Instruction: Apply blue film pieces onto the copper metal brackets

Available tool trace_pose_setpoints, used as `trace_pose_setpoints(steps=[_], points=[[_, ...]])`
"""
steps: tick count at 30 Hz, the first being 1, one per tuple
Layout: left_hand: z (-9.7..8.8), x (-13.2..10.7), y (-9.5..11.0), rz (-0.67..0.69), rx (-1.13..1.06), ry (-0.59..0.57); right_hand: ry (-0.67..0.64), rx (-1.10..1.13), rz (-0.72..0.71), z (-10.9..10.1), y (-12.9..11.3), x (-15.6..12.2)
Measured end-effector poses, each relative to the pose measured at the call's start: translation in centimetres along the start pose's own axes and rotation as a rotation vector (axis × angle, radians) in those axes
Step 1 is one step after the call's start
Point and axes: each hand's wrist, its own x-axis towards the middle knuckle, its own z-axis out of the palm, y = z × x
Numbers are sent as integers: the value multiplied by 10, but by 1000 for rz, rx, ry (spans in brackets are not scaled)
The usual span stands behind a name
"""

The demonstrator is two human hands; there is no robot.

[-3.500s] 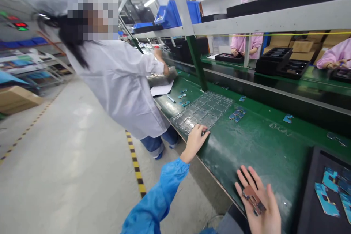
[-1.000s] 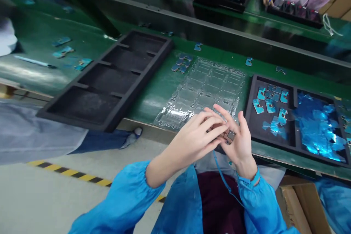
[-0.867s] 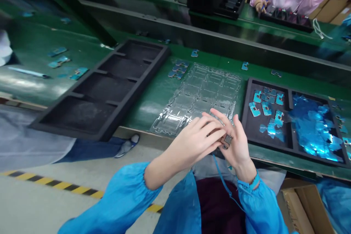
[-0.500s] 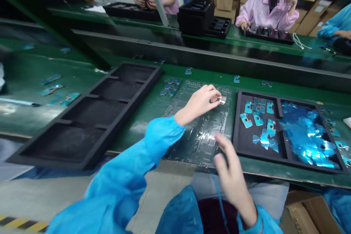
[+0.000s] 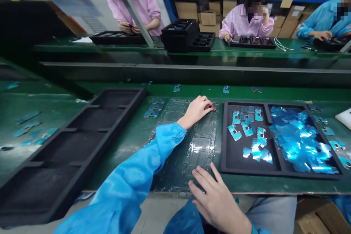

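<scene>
My left hand [image 5: 196, 109] reaches to the far right corner of a clear plastic blister tray [image 5: 192, 146] on the green bench and pinches a small reddish-brown part [image 5: 213, 108] there. My right hand [image 5: 215, 199] rests at the tray's near edge, fingers together and pointing left, back of the hand up; what lies under it is hidden. Right of the clear tray stands a black foam tray [image 5: 229, 166] holding several blue-filmed parts [image 5: 246, 128] and a heap of peeled blue film [image 5: 298, 139].
A long black compartment tray [image 5: 68, 157] lies to the left. Loose blue parts [image 5: 155, 108] lie about the bench. Behind runs a dark conveyor channel [image 5: 175, 71]. People in pink and blue coats work at the far bench with black trays [image 5: 186, 38]. A cardboard box [image 5: 315, 217] sits low right.
The view tilted up. My hands, together a second ago over a small part, parted: the left carried the part to the tray's far corner, the right dropped to the near edge.
</scene>
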Motion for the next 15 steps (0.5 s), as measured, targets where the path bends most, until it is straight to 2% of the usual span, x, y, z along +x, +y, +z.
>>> trace_pose_setpoints(steps=[4, 7, 9, 12, 15], points=[[5, 0, -1, -55, -18, 40, -29, 19, 0, -1, 3, -1], [-7, 3, -2, -34, -43, 5, -57, 15, -7, -4, 6, -1], [-20, 14, 4, -5, -49, 5, -41, 4, -33, 0, 7, 0], [-27, 55, 33, 64, -53, 29, 95, -5, -87, 16, 3, 0], [-6, 117, 86, 162, -77, -14, 276, 89, -17, 26, -6, -6]])
